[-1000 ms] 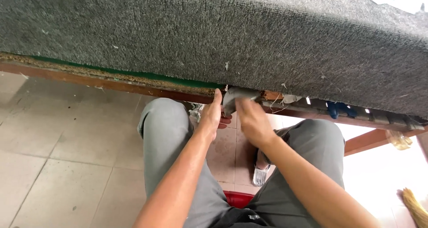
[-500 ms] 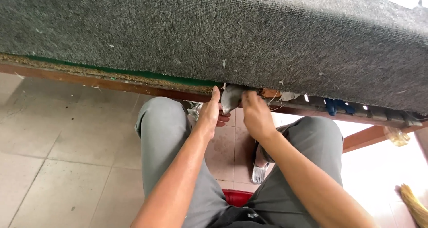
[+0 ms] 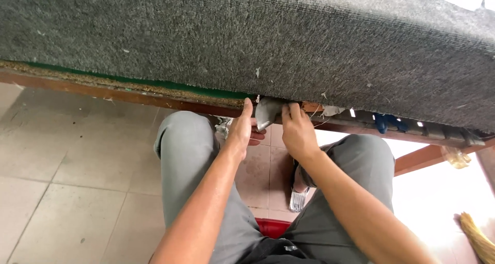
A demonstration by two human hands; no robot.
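Grey carpet-like felt (image 3: 268,42) covers the whole tabletop and hangs over its near edge, above a wooden rail (image 3: 118,95) with a thin green strip showing at about ten o'clock from the hands. Both hands meet at that edge, centre frame. The left hand (image 3: 241,132) is curled with the thumb up against the felt's lower edge, pinching one side of a small grey flap of material (image 3: 268,113); the right hand (image 3: 298,132) grips the flap's other side, fingers tucked up under the overhang (their tips are hidden, so how firmly they clamp cannot be told). The flap sits between the two hands, just beneath the felt's rim, touching the rail.

Risks, as a judgement: a hard pull could tear the flap or fray the already ragged felt edge. Fingers pushed blind under the rail could meet staples or splinters. The person's grey-trousered knees (image 3: 180,140) sit close below, leaving little room to work. At five o'clock a straw broom (image 3: 477,238) lies on the tiled floor (image 3: 62,181), well apart.
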